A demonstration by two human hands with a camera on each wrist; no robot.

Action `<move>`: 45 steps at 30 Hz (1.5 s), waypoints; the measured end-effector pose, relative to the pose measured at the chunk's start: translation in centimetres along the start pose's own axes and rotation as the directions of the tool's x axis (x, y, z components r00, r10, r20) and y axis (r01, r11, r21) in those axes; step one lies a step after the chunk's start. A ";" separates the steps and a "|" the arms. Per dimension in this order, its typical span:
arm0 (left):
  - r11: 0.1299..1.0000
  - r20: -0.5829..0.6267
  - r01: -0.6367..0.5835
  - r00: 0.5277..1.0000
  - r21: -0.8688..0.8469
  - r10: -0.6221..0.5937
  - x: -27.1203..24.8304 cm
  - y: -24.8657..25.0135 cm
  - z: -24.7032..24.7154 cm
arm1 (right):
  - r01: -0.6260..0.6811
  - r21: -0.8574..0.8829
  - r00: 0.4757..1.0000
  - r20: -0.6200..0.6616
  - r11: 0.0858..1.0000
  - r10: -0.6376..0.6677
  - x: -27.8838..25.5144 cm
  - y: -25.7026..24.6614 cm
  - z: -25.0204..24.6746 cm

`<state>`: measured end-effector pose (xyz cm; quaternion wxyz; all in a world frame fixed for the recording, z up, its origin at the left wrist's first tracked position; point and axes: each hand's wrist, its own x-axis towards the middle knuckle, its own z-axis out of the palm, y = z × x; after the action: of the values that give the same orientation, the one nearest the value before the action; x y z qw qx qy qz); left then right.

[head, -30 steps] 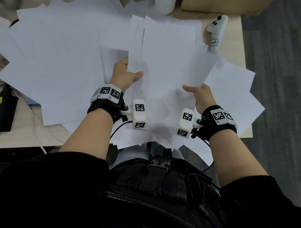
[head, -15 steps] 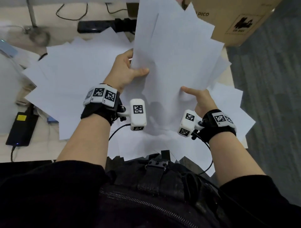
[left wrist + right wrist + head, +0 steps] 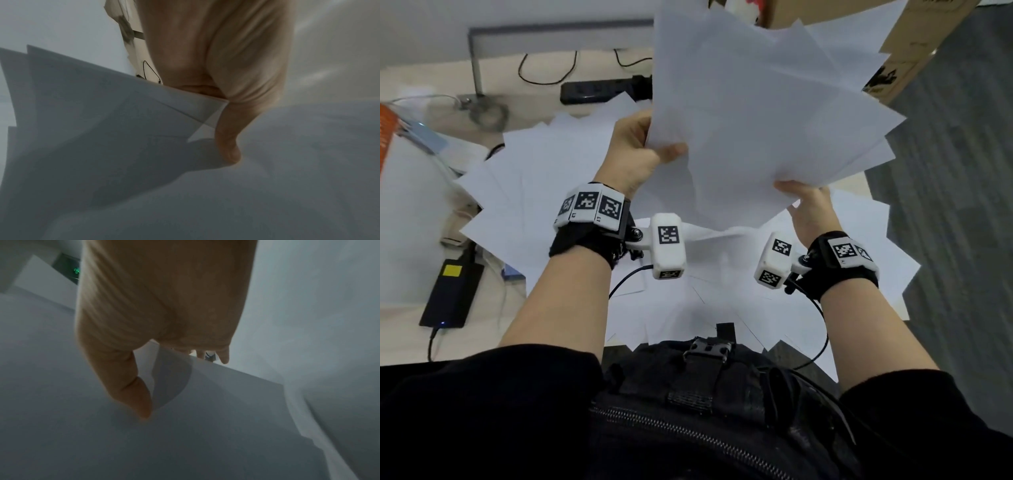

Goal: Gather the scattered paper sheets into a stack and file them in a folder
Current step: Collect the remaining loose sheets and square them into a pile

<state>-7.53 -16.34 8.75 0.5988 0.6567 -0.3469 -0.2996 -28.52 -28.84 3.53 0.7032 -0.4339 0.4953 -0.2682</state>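
A fanned, uneven bundle of white paper sheets (image 3: 756, 120) is held up above the desk, tilted toward me. My left hand (image 3: 640, 150) grips its left edge, thumb on the front face and fingers behind. My right hand (image 3: 808, 202) pinches its lower right edge the same way. In the left wrist view the thumb of my left hand (image 3: 228, 138) presses on the bundle of sheets (image 3: 102, 129). My right hand (image 3: 144, 386) shows its thumb on the sheets (image 3: 226, 402) in the right wrist view. More loose sheets (image 3: 544, 192) lie scattered on the desk below. No folder is visible.
A black power adapter (image 3: 452, 291) lies at the desk's left edge, a black power strip (image 3: 602, 90) with cables at the back. A cardboard box (image 3: 914, 41) stands at the back right. Grey floor (image 3: 962, 205) lies beyond the desk's right edge.
Both hands have lifted the bundle of sheets off the desk and raised it, tilting it upright. The head view has moved, showing more of the back of the desk.
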 end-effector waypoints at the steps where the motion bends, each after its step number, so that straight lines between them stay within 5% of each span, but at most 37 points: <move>1: 1.000 -0.014 0.009 1.000 -0.009 -0.009 0.0 -0.2 -0.2 | 0.044 0.019 0.999 -0.007 0.999 -0.044 -0.1 -0.2 0.1; 9: 0.996 -0.123 0.020 0.992 -0.082 -0.030 0.1 -0.9 -1.0 | 0.252 0.048 0.966 -0.078 0.966 -0.248 -0.5 -1.8 0.5; 17: 0.972 -0.056 0.039 0.997 -0.233 -0.054 0.1 -0.6 -1.2 | 0.437 0.008 0.899 -0.024 0.900 -0.436 -0.5 -3.3 -0.2; 25: 0.921 -0.116 0.330 0.927 -0.207 -0.358 -1.3 -4.3 1.5 | 0.289 -0.164 0.957 0.074 0.943 -0.281 0.2 -0.5 -0.7; 34: 0.965 -0.107 0.153 0.978 -0.213 -0.178 -0.2 -1.9 0.5 | 0.395 -0.079 0.918 0.050 0.915 -0.392 0.1 -2.3 -0.9; 39: 0.955 -0.148 0.240 0.952 -0.175 -0.267 -0.5 -3.6 -0.1 | 0.258 -0.184 0.954 0.201 0.948 -0.221 0.6 -1.2 -1.3; 45: 0.943 -0.173 0.265 0.938 -0.199 -0.300 -1.0 -4.2 0.8 | 0.277 -0.142 0.956 0.136 0.950 -0.259 0.5 -0.7 0.9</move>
<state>-8.32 -15.85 4.45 0.6359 0.6724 -0.1591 -0.3438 -27.50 -29.24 4.05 0.6507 -0.5668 0.4101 -0.2954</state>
